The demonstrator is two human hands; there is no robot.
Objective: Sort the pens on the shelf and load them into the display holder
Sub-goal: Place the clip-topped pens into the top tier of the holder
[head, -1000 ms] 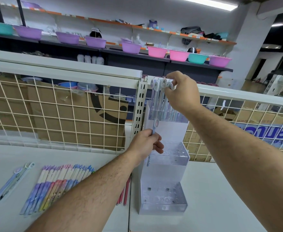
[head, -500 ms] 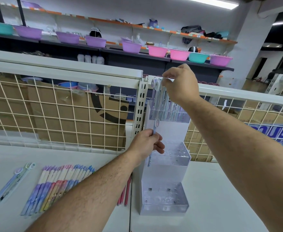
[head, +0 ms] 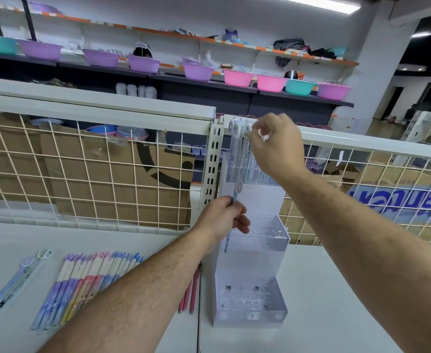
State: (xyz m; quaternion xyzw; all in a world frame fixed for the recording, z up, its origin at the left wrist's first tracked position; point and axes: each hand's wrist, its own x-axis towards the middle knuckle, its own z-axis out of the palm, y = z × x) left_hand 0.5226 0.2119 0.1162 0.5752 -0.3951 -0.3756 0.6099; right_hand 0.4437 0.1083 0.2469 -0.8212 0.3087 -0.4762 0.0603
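Pens (head: 87,284) are seen nearest, laid side by side in a fanned row on the white shelf (head: 311,314), purple through pink to blue. A few packaged ones (head: 15,284) lie apart at the far left, and red pens (head: 189,294) are tucked just beside the display holder (head: 251,317).

Light, stiff and slick-barrelled is how they are judged to handle. A pinch on the mid-barrel is advised rather than on the round topper, which looks the likeliest part to snap or pull off. The clear stepped holder is judged light and tippable too. No pens are seen in its lowest tier, only drilled holes.

Up a step, one pen (head: 236,197) is gripped upright by the left hand (head: 222,220). The fingers are curled round the lower barrel, and the tip hangs at the left edge of the middle tier, which is likewise unfilled.

Higher and farther, the right hand (head: 278,146) is at the top tier, fingers curled and pinching the head of one of the standing pens (head: 241,154); exactly which is hidden by blur. With holes this narrow, each pen is best dropped in straight, since a slanted entry could jam it or lever the holder over.

Behind it all, a wire grid (head: 82,174) is backed by cardboard boxes (head: 133,189), and coloured basins (head: 238,77) are lined up along the far wall.
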